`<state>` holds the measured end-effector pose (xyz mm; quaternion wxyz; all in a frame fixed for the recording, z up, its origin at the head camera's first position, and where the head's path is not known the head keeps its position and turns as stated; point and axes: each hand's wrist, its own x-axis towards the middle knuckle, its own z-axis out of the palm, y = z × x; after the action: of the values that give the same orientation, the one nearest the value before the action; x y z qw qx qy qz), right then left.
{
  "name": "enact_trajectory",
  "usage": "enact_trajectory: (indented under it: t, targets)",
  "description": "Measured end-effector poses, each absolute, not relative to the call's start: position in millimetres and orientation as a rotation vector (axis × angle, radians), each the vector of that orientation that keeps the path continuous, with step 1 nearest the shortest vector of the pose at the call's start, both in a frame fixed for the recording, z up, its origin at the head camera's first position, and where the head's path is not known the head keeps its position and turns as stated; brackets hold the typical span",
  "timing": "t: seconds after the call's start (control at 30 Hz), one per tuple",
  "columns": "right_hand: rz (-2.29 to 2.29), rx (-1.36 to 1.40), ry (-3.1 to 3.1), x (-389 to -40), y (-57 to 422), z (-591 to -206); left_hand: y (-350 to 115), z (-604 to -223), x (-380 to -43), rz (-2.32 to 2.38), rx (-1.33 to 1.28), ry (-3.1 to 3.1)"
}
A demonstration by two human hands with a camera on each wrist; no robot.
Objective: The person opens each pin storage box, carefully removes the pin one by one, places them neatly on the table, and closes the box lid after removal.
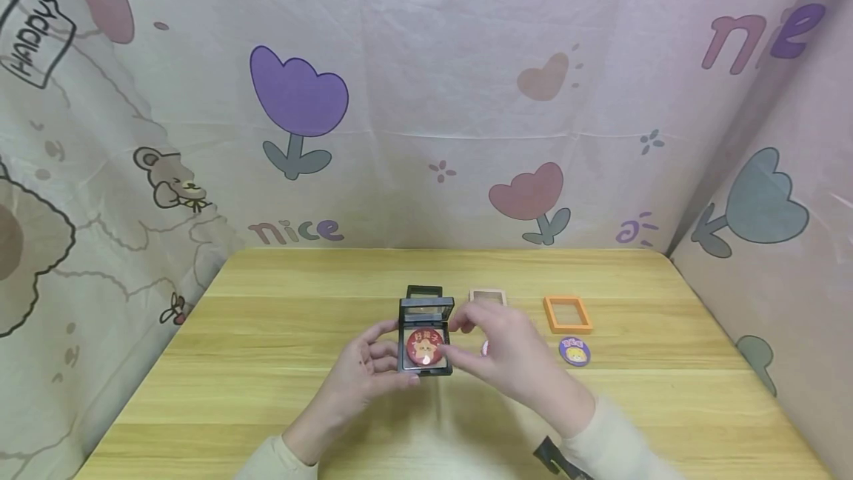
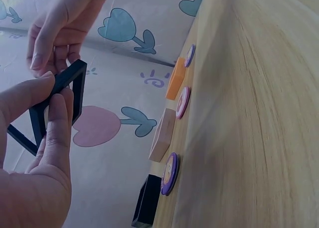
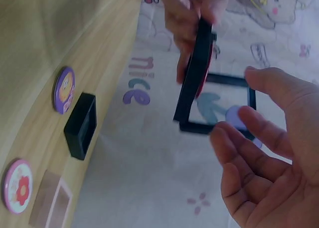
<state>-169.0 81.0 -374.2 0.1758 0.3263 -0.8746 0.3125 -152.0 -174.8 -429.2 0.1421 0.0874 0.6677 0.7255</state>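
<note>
My left hand (image 1: 360,372) grips a small black hinged display case (image 1: 426,372) above the table, its thumb along the near edge and its fingers at the left side. The lid (image 3: 227,79) is swung up. A round red badge (image 1: 423,347) with a bear face and lettering lies in the case behind a shiny surface. My right hand (image 1: 509,350) is at the case's right side, thumb pointing at the badge and fingers loosely bent beside the lid. In the right wrist view, those fingertips overlap the lid's edge.
On the table behind stand a second black frame (image 1: 424,290), a pale pink frame (image 1: 488,292) and an orange frame (image 1: 569,330). Round badges lie before them: a purple one (image 1: 574,352), a pink-rimmed flower one (image 3: 18,185) and another purple one (image 2: 170,173). A patterned curtain (image 1: 413,191) hangs around.
</note>
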Motion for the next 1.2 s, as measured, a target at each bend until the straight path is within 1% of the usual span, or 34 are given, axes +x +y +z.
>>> enact_trajectory:
  t: [0.17,0.5,0.73,1.07,1.2]
  targets:
    - [0.721,1.013,-2.443,-165,69,-377,-175,-430,-152,2.099,0.272,1.922]
    - [0.526,1.056,-2.38,-166,56,-379,-175,-431,-152,2.092,0.304,1.908]
    - [0.514,1.089,-2.319,-166,51,-379,-176,-431,-152,2.093,0.307,1.898]
    - [0.496,1.063,-2.35,-166,44,-379,-176,-431,-152,2.064,0.278,1.935]
    - [0.473,1.044,-2.356,-166,41,-380,-177,-431,-151,2.075,0.305,1.939]
